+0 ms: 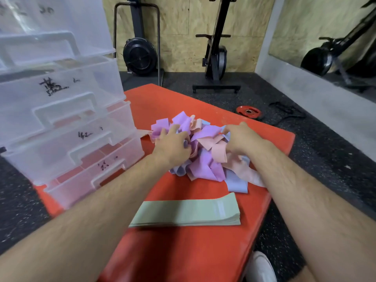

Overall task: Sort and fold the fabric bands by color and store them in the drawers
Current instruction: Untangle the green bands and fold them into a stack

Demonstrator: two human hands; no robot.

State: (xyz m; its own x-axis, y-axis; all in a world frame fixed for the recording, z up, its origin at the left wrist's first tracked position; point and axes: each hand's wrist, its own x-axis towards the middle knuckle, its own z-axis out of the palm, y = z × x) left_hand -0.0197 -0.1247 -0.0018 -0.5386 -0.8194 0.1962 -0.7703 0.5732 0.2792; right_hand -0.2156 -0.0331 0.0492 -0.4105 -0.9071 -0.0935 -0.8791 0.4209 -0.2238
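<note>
Head view: left hand (pixel 173 145), right hand (pixel 242 139) grip bands (pixel 205 161) beside drawers (pixel 61 110), contents unclear.

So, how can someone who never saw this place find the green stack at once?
Find the red mat on the dark floor. At its near end, before the tangled pile, lies the green stack. It alone is flat, neatly folded and of one colour.
</note>
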